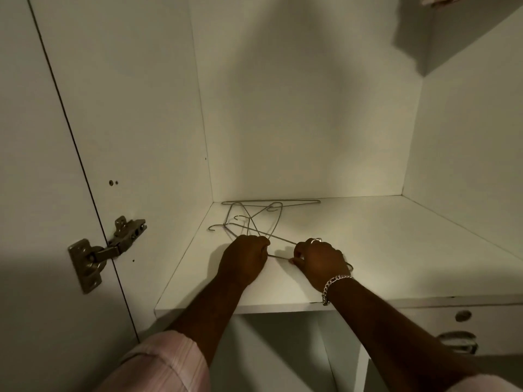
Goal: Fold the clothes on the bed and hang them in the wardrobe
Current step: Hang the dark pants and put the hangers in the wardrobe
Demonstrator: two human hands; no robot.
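Wire hangers [254,219], thin metal, lie tangled on the white wardrobe shelf [382,250], toward its far left corner. We see both hands on the near end of the pile. Our left hand [244,260] has its fingers curled round the wires where several cross. Our right hand [321,261] pinches a wire that runs between the two hands, fingers curled, a ring [316,240] on one of them and a chain bracelet [335,287] at the wrist. Left forearm comes out of a rolled pink striped sleeve [164,363] at the near left. Wardrobe door [42,165] stands open on the left, metal hinge [106,251] at shelf level. Drawers with round pulls [463,315] sit under the shelf on the right. An upper shelf corner [458,38] shows at the top right; we can't tell what the bit of fabric above it is.
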